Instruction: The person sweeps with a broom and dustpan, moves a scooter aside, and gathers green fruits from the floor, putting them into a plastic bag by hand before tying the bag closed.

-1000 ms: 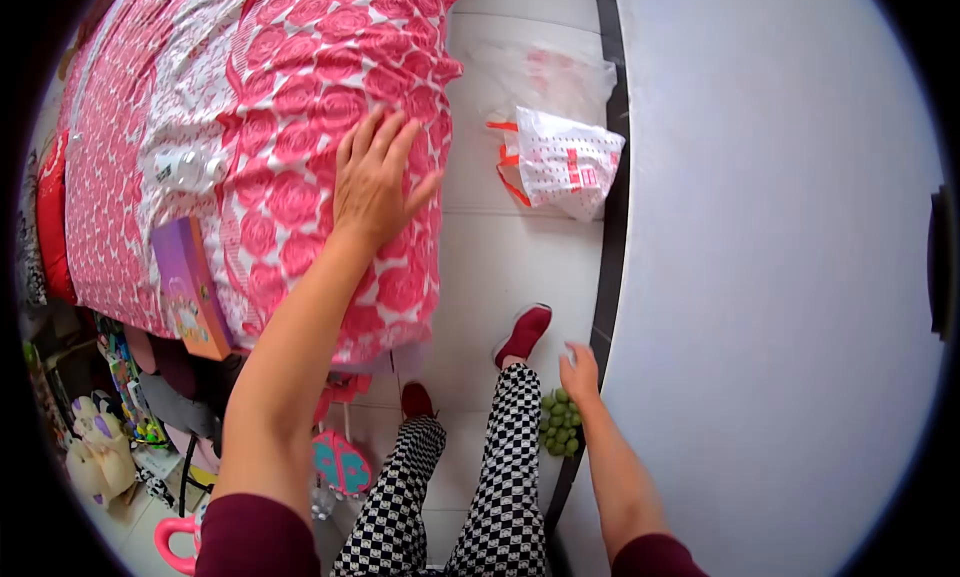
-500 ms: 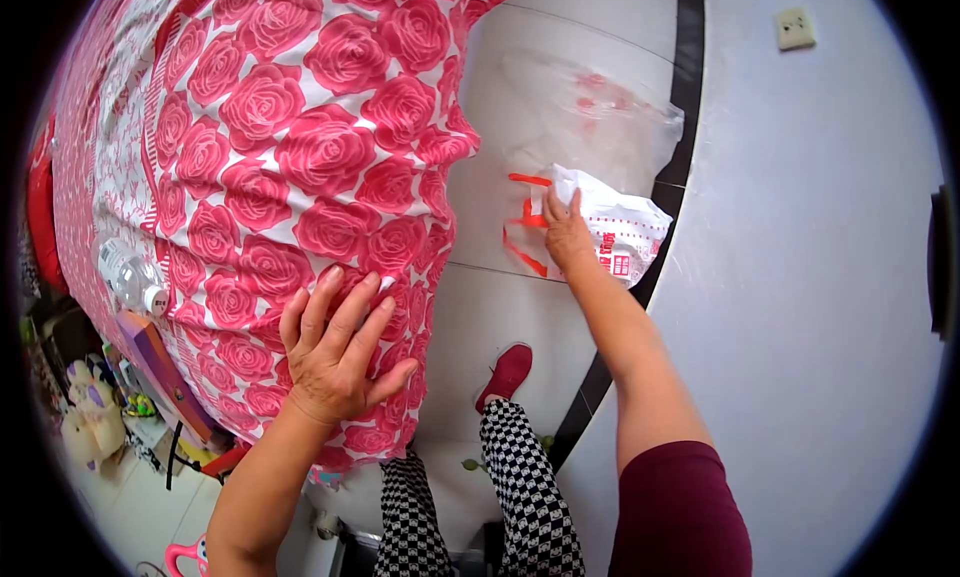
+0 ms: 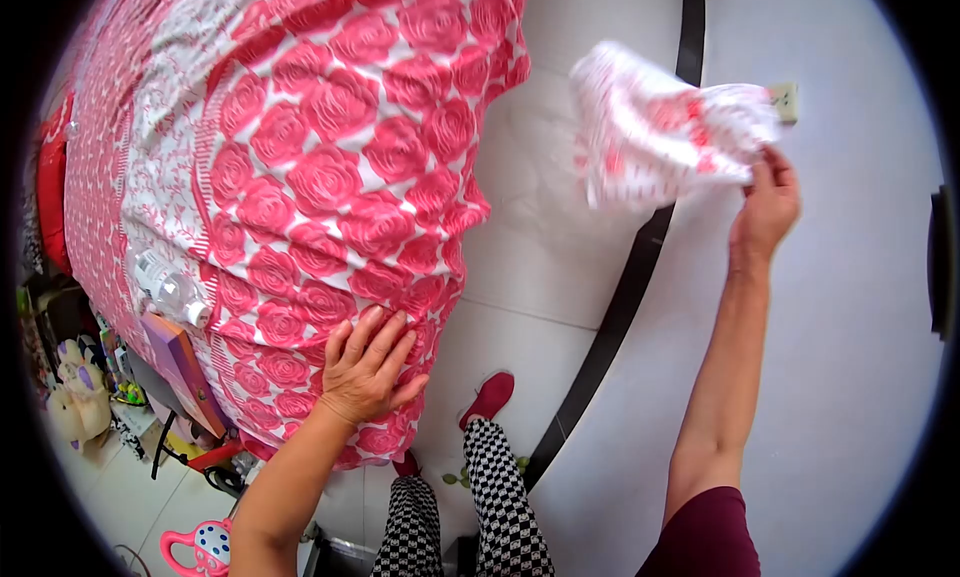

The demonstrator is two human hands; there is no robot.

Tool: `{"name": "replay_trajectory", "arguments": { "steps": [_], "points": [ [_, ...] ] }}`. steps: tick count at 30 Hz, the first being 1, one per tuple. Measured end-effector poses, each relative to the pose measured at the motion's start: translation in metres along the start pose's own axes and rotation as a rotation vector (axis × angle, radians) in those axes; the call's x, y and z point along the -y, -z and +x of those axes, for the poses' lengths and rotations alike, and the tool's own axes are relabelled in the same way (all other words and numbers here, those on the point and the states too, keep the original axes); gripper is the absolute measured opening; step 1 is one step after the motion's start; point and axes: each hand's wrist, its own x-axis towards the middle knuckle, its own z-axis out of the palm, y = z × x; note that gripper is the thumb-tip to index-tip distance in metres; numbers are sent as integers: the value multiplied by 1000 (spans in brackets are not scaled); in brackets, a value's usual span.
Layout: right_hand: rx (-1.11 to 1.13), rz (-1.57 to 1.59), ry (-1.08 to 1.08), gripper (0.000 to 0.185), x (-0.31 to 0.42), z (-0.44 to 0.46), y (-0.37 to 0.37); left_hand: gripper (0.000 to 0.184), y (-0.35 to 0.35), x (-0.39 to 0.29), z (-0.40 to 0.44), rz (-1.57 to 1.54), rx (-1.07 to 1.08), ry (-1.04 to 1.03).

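Palm down, my left hand (image 3: 368, 367) rests with fingers spread on the edge of a bed with a rose-patterned pink and white cover (image 3: 290, 197). My right hand (image 3: 768, 205) is raised at the right, its fingers closed on one corner of a white plastic bag (image 3: 650, 127) with red print. The bag hangs out to the left of the hand, blurred by motion, above the floor and against the wall. Behind and below it, a clear plastic bag (image 3: 548, 157) shows faintly on the floor tiles.
On the bed lie a clear bottle (image 3: 172, 289) and a purple and orange box (image 3: 185, 372). A wall socket (image 3: 786, 103) is at the upper right. Green fruit (image 3: 458, 477) is near my feet. Soft toys (image 3: 80, 397) and a pink polka-dot item (image 3: 210, 547) are at the lower left.
My right hand has reached the white bag and lifted it off the floor, up and to the right. My left hand has stayed on the bed cover, now nearer its foot end.
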Motion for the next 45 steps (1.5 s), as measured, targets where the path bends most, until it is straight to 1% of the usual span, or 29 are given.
{"name": "replay_trajectory", "arguments": {
  "steps": [1, 3, 5, 7, 9, 10, 12, 14, 15, 16, 17, 18, 19, 21, 22, 24, 27, 28, 30, 31, 33, 34, 35, 37, 39, 40, 42, 43, 45],
  "points": [
    [-59, 221, -30, 18, 35, 15, -11, 54, 0, 0, 0, -8, 1, 4],
    [-4, 468, 24, 20, 104, 27, -43, 55, 3, -1, 1, -22, 4, 8],
    [145, 787, 26, 18, 146, 36, -82, 54, 4, -2, 0, -22, 10, 14],
    [385, 985, 97, 20, 180, 25, -139, 52, 4, -3, 1, -24, -2, 17],
    [474, 1251, -12, 24, 203, 1, -168, 51, 3, -2, 3, -21, -6, 19],
    [665, 1299, 9, 28, 207, -17, -181, 49, 2, -2, 3, -16, -22, 21],
    [606, 1126, -49, 25, 182, -29, -189, 46, 3, -3, 2, -12, -28, 31],
    [433, 735, -2, 29, 117, -25, -165, 46, 1, -3, 1, -8, -31, 32],
    [329, 497, -88, 28, 71, -28, -151, 46, 0, -3, 0, 0, -37, 29],
    [322, 174, -201, 28, 18, -34, -131, 46, -2, -3, 0, 0, -25, 29],
    [366, -50, -382, 29, -21, -49, -111, 47, -2, -3, 0, 10, -24, 23],
    [468, -262, -156, 30, -109, -66, -87, 47, -3, -2, -1, 23, -19, 18],
    [557, -559, 48, 31, -167, -93, -67, 47, -4, -2, -1, 30, 3, 19],
    [785, -718, -99, 33, -225, -154, -53, 48, -5, -2, 0, 43, -3, 7],
    [788, -704, -126, 33, -235, -174, -56, 48, -7, -2, -1, 50, 24, -1],
    [1052, -926, -35, 32, -241, -215, -72, 49, -8, -1, -2, 94, 9, -22],
    [1143, -1010, -142, 33, -262, -233, -108, 50, -8, -2, -1, 130, 37, -29],
    [1143, -982, -165, 33, -270, -237, -117, 50, -8, -3, 0, 142, 52, -35],
    [1143, -1104, -107, 33, -283, -234, -131, 50, -8, -3, 1, 165, 58, -44],
    [1137, -1095, -121, 33, -287, -232, -136, 50, -9, -5, 0, 161, 45, -36],
    [1401, -1068, -97, 30, -287, -234, -134, 52, -11, -7, 0, 169, 43, -23],
    [1321, -965, -45, 25, -287, -243, -127, 52, -10, -8, 1, 168, 60, -12],
    [1315, -981, -48, 25, -281, -251, -113, 52, -7, -10, 2, 167, 71, 1],
    [946, -447, -115, 24, -257, -268, -79, 49, -5, -13, 4, 140, 55, 12],
    [743, -268, -201, 25, -204, -281, -39, 47, -3, -14, 4, 112, 31, 11],
    [734, -283, -191, 25, -175, -286, -17, 46, -5, -13, 2, 102, 4, -3],
    [638, -348, -380, 27, -122, -300, 26, 44, -2, -16, 4, 78, -20, 1],
    [626, -360, -368, 27, -105, -312, 49, 43, -2, -18, 2, 73, -38, 0],
    [570, -334, -148, 25, -70, -334, 95, 44, -2, -18, 0, 68, -74, -11]
  ]
}}
